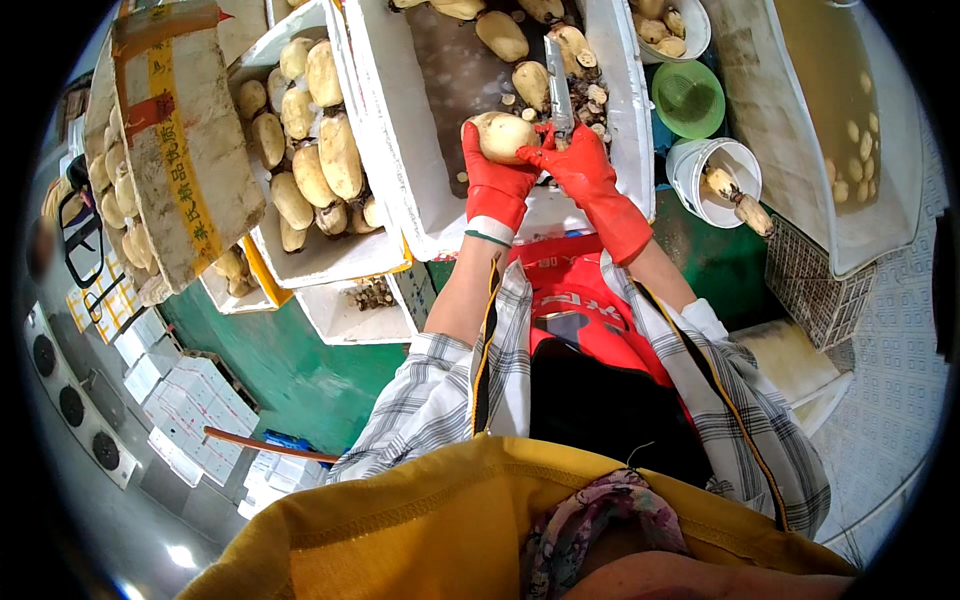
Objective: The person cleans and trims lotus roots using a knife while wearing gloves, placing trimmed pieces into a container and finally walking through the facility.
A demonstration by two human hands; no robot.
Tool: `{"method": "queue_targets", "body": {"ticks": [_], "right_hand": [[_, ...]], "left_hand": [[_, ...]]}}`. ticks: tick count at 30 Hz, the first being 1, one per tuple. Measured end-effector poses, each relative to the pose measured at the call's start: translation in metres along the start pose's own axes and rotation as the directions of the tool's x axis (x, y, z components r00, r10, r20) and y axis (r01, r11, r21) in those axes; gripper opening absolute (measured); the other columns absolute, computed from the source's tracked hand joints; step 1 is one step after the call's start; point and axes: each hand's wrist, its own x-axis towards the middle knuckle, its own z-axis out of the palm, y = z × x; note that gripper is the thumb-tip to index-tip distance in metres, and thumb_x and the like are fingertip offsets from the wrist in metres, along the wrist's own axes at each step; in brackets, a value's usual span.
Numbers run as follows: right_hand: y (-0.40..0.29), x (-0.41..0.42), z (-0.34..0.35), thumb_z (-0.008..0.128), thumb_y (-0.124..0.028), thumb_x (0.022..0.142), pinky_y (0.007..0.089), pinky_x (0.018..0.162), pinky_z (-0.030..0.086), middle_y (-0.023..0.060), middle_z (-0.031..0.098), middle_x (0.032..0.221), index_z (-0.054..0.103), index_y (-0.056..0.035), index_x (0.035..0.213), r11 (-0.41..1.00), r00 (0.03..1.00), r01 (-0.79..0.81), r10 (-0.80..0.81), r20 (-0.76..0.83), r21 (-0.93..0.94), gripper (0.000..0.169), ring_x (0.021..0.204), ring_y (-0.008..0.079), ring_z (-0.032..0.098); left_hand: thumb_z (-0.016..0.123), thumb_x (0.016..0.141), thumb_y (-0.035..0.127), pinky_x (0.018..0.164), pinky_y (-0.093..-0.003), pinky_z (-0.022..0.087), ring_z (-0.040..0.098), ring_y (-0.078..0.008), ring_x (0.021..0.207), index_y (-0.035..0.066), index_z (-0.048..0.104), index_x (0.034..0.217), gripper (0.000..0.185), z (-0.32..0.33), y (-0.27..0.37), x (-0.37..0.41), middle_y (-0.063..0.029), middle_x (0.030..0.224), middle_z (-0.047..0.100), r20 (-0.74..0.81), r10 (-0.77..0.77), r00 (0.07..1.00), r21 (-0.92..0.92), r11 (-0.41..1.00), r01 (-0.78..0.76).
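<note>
Both my hands wear red rubber gloves. My left hand [496,187] grips a pale lotus root segment [504,137] over the near edge of a white foam box [405,165]. In my right hand [581,169] is a knife [558,82], its blade pointing up and away from me. The right hand's fingers also touch the right end of the held root. Inside the box, murky water holds other lotus roots [501,36], and cut slices and dark trimmings [589,105] lie along its right side.
A foam box [330,274] full of lotus roots stands at left, beside a taped foam lid [180,135]. On the right are a green basket [688,99], a white bucket [679,176] with a root piece [750,214] sticking out, and a large tub [892,217] of cloudy water with floating pieces.
</note>
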Motion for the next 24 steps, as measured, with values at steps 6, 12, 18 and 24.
{"method": "queue_targets", "body": {"ticks": [6,12,18,24], "right_hand": [[-0.004,-0.007,0.012,0.086,-0.026,0.064,0.0299,0.064,0.047,0.0015,0.062,0.078,0.062,-0.0048,0.089,0.995,0.997,-0.054,0.048,0.065,0.086,0.041,0.069,0.0127,0.056],[0.005,-0.014,0.009,0.081,-0.023,0.073,0.0279,0.057,0.047,0.0013,0.062,0.072,0.062,-0.0041,0.088,0.947,0.991,-0.095,0.062,0.115,0.308,0.03,0.061,0.0108,0.058],[0.041,-0.012,-0.019,0.078,-0.036,0.071,0.038,0.07,0.051,0.0088,0.067,0.082,0.057,-0.0034,0.094,0.94,0.997,-0.017,-0.011,-0.079,-0.34,0.045,0.079,0.0276,0.066],[0.028,-0.012,-0.035,0.065,-0.042,0.082,0.0386,0.078,0.051,0.0176,0.067,0.099,0.053,-0.0013,0.116,0.865,0.993,0.08,-0.113,-0.036,-0.495,0.055,0.091,0.0337,0.065]], "left_hand": [[0.063,0.075,0.062,0.087,-0.0558,0.049,0.053,-0.0439,0.105,0.009,0.043,0.128,0.078,0.007,0.005,-0.01,-0.0234,0.123,0.049,-0.153,0.06,0.986,-0.031,0.997,-0.066],[0.062,0.077,0.06,0.086,-0.0559,0.05,0.054,-0.0418,0.104,0.005,0.044,0.126,0.076,0.0,0.028,-0.004,-0.022,0.122,0.051,0.02,-0.016,1.0,-0.182,0.983,0.02],[0.07,0.076,0.052,0.082,-0.0558,0.052,0.056,-0.0397,0.098,0.011,0.05,0.119,0.063,0.008,0.038,-0.014,-0.0162,0.116,0.053,0.069,-0.138,0.988,-0.173,0.974,0.148],[0.078,0.075,0.027,0.081,-0.0423,0.054,0.064,-0.0266,0.096,0.001,0.049,0.124,0.063,-0.021,0.042,-0.02,-0.013,0.112,0.061,-0.027,0.067,0.997,0.683,0.729,-0.03]]}}
